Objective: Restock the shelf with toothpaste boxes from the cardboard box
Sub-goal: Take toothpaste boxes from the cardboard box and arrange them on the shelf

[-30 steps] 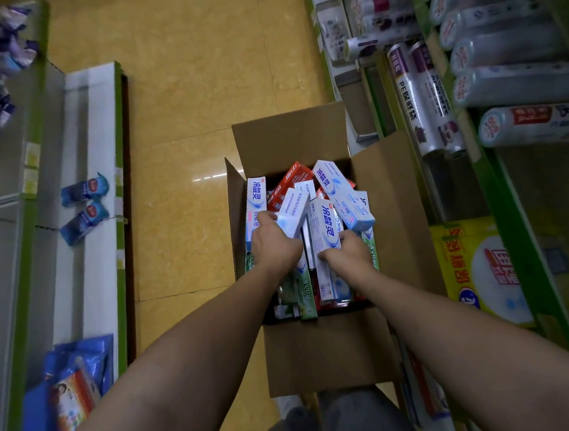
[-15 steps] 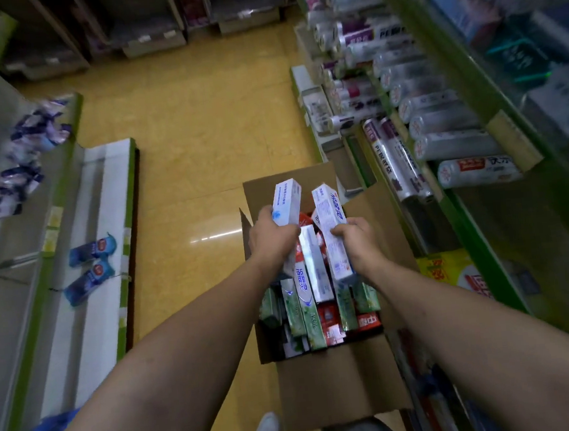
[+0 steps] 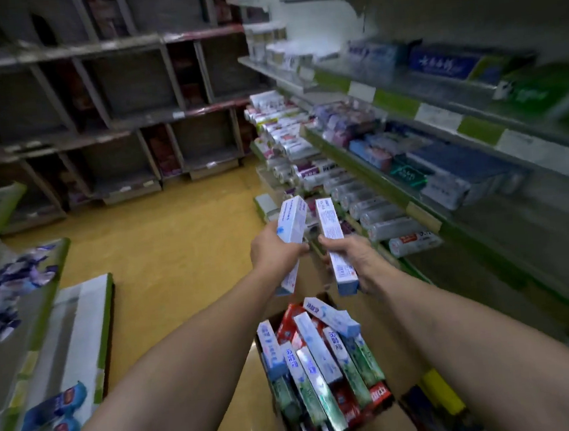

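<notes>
Change: the left hand (image 3: 272, 254) and right hand (image 3: 356, 260) are now raised clear of the carton, and the view is swung up toward the right-hand shelving.
Left hand: one toothpaste box (image 3: 291, 225) is held upright, with the fingers (image 3: 299, 248) clamped round its middle.
Right hand: a second toothpaste box (image 3: 331, 232) is gripped the same way, fingers wrapped round it; the two boxes are kept side by side, probably so both can be shelved in one reach.
Cardboard box (image 3: 391, 426): it is left on the floor under the forearms, and the remaining toothpaste boxes (image 3: 315, 350) are piled loosely inside.
Shelf (image 3: 376, 181): it is stocked with rows of packets, just right of the raised boxes.
Target slot: it cannot be told, since the shelving is blurred.
</notes>
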A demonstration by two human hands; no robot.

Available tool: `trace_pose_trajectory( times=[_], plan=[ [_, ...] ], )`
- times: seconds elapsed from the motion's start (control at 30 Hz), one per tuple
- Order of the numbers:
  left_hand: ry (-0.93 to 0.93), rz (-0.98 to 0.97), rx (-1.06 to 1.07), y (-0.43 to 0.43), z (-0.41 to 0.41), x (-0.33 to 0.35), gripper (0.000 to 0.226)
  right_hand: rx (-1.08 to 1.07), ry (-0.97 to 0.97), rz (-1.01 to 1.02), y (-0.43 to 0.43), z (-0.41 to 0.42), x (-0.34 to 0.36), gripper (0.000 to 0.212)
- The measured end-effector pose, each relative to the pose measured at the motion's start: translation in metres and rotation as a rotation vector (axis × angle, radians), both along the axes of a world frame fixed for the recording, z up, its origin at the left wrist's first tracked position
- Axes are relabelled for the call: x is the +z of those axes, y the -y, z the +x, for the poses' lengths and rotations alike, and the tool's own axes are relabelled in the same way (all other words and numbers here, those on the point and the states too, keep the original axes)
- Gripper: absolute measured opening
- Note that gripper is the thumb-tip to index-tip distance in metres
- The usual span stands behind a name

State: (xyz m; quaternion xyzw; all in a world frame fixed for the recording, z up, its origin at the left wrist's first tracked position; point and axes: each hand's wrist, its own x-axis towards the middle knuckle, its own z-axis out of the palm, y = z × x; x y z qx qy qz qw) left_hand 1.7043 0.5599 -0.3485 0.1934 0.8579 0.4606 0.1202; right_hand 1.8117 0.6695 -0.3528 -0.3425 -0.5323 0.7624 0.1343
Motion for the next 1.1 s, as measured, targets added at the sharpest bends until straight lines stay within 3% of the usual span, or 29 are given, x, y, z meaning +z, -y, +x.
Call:
trace_pose_trajectory(
  times=[0.1,0.37,0.5,0.87,1.03,1.1],
  plan=[
    [-0.038,0.064,-0.068,0.005,0.008,0.033,0.066,-0.1,-0.023,0.114,0.005,0.013,0.029,0.043],
    [-0.108,0.166,-0.294,0.0,0.048,0.095,0.075,-0.339,-0.141,0.206,0.023,0.081,0.091,0.067],
    [-0.117,0.179,-0.411,-0.006,0.083,0.114,0.079,-0.448,-0.136,0.231,0.031,0.132,0.111,0.052],
    [-0.14,0.303,-0.654,-0.022,0.209,0.16,0.066,-0.667,-0.152,0.331,0.056,0.267,0.158,0.049],
    [-0.166,0.315,-0.76,-0.024,0.281,0.17,0.064,-0.719,-0.148,0.358,0.074,0.341,0.171,0.036],
    [-0.178,0.308,-0.799,-0.022,0.31,0.173,0.066,-0.741,-0.145,0.377,0.08,0.374,0.172,0.042]
  ],
)
